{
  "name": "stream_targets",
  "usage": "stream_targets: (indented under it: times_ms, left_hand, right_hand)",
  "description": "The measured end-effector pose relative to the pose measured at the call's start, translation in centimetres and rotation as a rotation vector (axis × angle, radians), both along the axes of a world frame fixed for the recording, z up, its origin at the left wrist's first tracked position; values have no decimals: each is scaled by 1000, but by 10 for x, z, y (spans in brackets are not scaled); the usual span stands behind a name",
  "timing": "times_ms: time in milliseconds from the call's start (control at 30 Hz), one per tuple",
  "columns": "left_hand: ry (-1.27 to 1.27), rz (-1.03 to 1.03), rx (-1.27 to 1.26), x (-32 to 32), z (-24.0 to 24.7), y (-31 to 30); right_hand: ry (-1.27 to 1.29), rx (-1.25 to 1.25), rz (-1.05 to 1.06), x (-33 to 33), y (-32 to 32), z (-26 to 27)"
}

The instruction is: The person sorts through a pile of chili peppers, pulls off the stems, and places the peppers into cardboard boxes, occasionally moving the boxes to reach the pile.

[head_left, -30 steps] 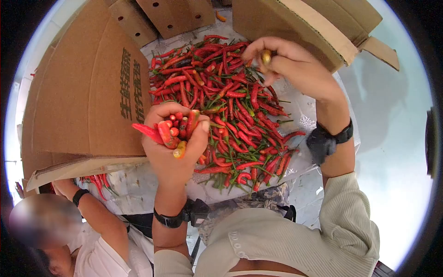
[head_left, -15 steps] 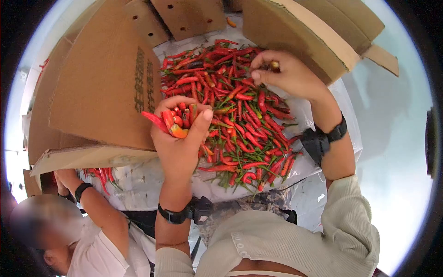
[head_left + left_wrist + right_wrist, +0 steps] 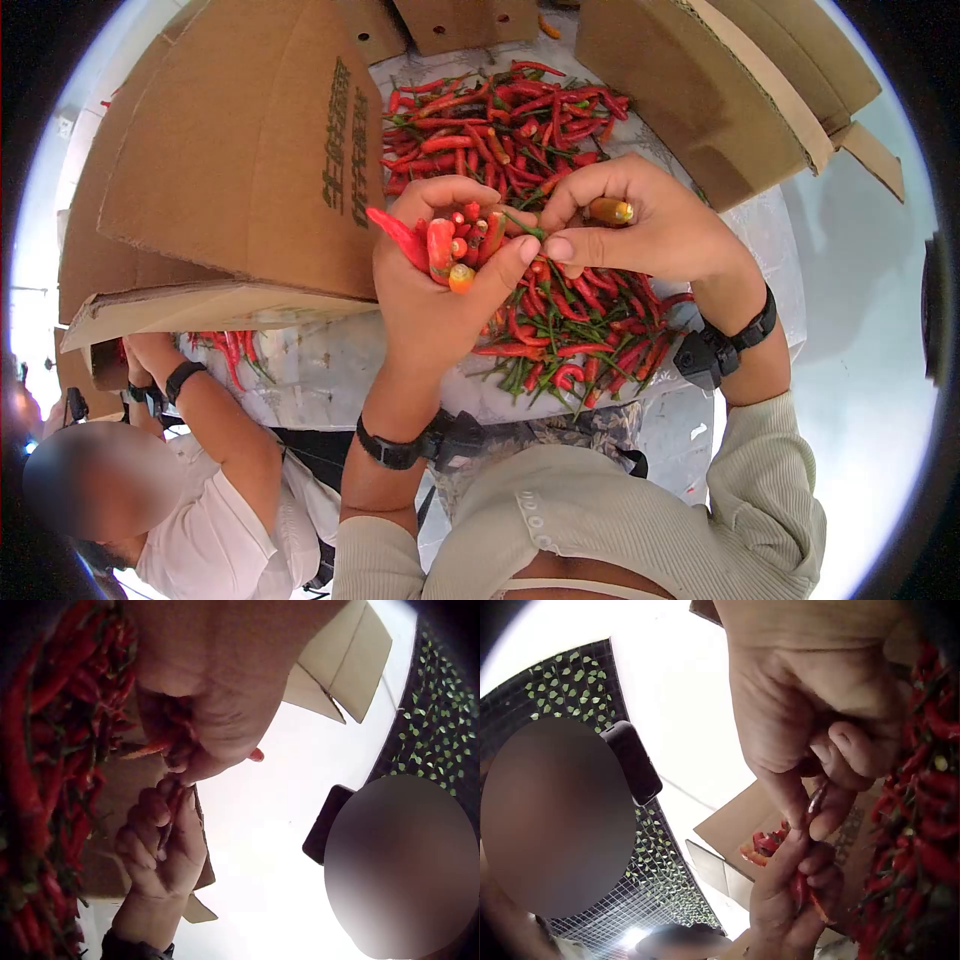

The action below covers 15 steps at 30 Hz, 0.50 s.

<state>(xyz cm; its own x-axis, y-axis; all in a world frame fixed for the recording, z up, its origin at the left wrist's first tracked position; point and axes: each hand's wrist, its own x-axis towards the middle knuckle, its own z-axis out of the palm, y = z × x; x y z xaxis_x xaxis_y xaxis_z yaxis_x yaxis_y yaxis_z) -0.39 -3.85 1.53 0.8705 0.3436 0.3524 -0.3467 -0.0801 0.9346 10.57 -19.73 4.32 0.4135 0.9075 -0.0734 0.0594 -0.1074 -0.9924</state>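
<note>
My left hand point(image 3: 425, 305) holds a bunch of red chilies point(image 3: 440, 250), stem ends mostly hidden, with one orange-tipped chili point(image 3: 461, 278) near the thumb. Right against it, the thumb and forefinger of my right hand point(image 3: 660, 230) pinch a green chili stem point(image 3: 523, 227) at the left fingertips. A brownish-orange chili point(image 3: 610, 211) is tucked in the curled right fingers. Under and beyond both hands spreads a pile of red chilies point(image 3: 445, 145) with green stems. In the right wrist view, the fingertips of both hands meet around a chili point(image 3: 802, 889).
A large cardboard box point(image 3: 240, 160) stands left of the pile, and another open box point(image 3: 690, 100) at the back right. Plastic sheeting point(image 3: 765, 250) covers the table. A second person's arm point(image 3: 215, 400) reaches in at the lower left, near a few chilies point(image 3: 235, 355).
My right hand has come from the pile's far right side toward me, down to the left hand, and now pinches a stem there. The left hand keeps its bunch. The head view has shifted.
</note>
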Motion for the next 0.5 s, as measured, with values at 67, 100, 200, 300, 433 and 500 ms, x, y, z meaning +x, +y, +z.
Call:
stream_targets:
  times_ms: [67,100,200,300,433,500]
  left_hand:
    - [-32,2,82,0,-1,0]
    - [-45,-1,140,-1,-3,3]
    - [-37,37,168,-2,-5,3]
    - [-71,118,154,-2,-8,3]
    - [-111,256,294,-4,-12,4]
    - [-131,308,313,-5,-7,-2]
  right_hand:
    - [5,-25,9,-1,-1,1]
    - [9,-36,13,-1,-1,1]
    - [-67,-46,7,-1,0,-1]
    - [-37,-10,-41,-4,6,-7]
    - [73,65,-102,-11,12,-13]
    - [69,70,-142,-14,15,-15]
